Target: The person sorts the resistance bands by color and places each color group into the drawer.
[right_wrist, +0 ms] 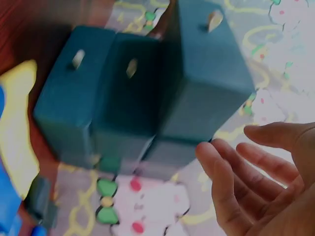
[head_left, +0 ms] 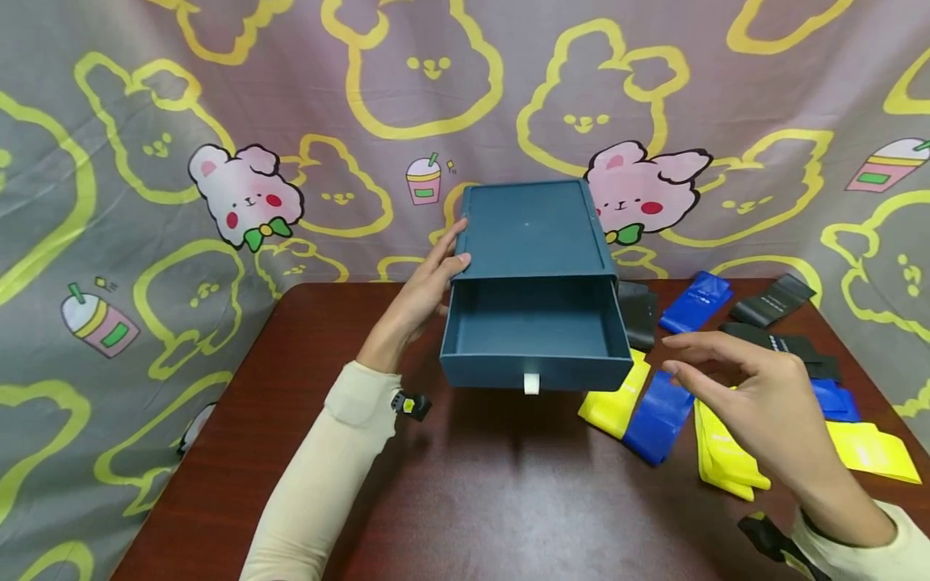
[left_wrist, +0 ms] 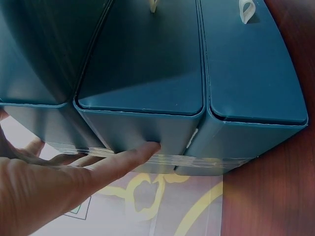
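Note:
A dark teal drawer box (head_left: 534, 230) stands at the back of the table; in the left wrist view it shows three stacked drawers. Its top drawer (head_left: 479, 369) is pulled out, and the visible inside holds nothing. A small white pull tab (head_left: 532, 383) sits on the drawer's front. My left hand (head_left: 417, 298) rests against the box's left side, thumb and fingers extended along the wall (left_wrist: 133, 130). To the right of the box, my right hand (head_left: 763, 395) hovers with nothing in its loosely bent fingers. The right wrist view shows that hand (right_wrist: 266, 177) apart from the box.
Flat folded strips lie on the table's right side: yellow (head_left: 726, 452), blue (head_left: 657, 420) and black (head_left: 773, 300), several in all. A patterned cloth (head_left: 465, 105) hangs behind the table. The dark red-brown tabletop (head_left: 465, 500) extends in front of the box.

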`<state>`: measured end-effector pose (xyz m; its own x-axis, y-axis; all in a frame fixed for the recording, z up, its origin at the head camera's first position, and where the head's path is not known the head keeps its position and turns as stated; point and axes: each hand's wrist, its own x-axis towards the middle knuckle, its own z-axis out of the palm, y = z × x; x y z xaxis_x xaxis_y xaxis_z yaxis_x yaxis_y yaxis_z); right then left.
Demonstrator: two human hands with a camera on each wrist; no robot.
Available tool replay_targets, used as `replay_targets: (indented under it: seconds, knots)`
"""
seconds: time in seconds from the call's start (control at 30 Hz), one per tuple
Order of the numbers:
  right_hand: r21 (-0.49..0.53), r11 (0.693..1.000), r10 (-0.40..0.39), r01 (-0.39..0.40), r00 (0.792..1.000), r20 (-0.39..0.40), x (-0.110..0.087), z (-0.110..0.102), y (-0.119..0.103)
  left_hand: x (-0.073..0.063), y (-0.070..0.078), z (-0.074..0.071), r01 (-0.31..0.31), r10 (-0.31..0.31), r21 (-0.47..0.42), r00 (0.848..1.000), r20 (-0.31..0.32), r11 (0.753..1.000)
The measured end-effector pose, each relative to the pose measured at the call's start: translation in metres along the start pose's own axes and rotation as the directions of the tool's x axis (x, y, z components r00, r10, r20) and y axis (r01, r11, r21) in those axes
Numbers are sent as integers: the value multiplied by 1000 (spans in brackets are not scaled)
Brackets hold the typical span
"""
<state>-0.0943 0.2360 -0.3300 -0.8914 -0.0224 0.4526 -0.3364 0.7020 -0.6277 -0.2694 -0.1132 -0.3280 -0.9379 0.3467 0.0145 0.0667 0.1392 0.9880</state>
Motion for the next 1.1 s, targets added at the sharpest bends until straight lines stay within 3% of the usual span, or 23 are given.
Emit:
replay_targets:
  seconds: [0.2, 0.37, 0.5, 0.73, 1.1]
  knots:
    - [-94, 993, 77, -71, 995, 63, 9, -8, 34, 0, -1, -1, 0, 0, 0, 1000, 2, 1000]
    - [-154, 980, 150, -127, 977, 149, 16, -12, 64, 1, -1, -1, 3, -3, 10, 1000, -3, 1000]
    - [-200, 967, 200, -157, 956, 215, 20, -13, 86, 1, 0, -1, 7, -7, 15, 1000, -7, 1000]
    - [-243, 945, 298, -220, 887, 352, 24, -14, 120, 1, -1, 0, -9, 9, -6, 1000, 7, 1000]
    - [-241, 945, 308, -223, 854, 419, 22, -9, 158, 1, -2, 0, -7, 7, 9, 1000, 3, 1000]
